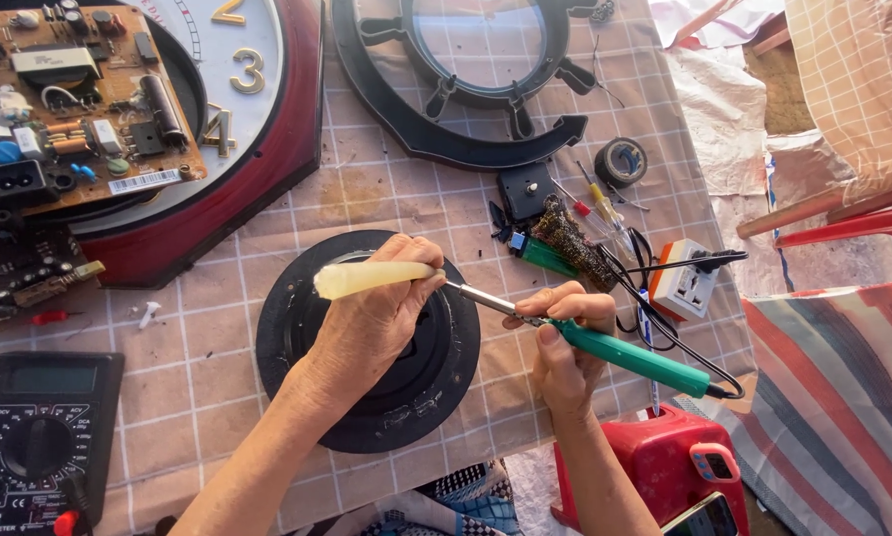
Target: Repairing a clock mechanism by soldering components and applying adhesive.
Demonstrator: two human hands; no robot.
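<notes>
Left hand gripping pale yellow tapered stick, resting on round black plastic disc at desk centre. Right hand closed round green-handled soldering iron; metal tip touches stick's end. Black multimeter at 8 o'clock, brown circuit board at 10.

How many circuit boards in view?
2. A large brown circuit board lies top left, over the clock face. A smaller dark board sits below it at the left edge. Others may lie out of frame.
</notes>
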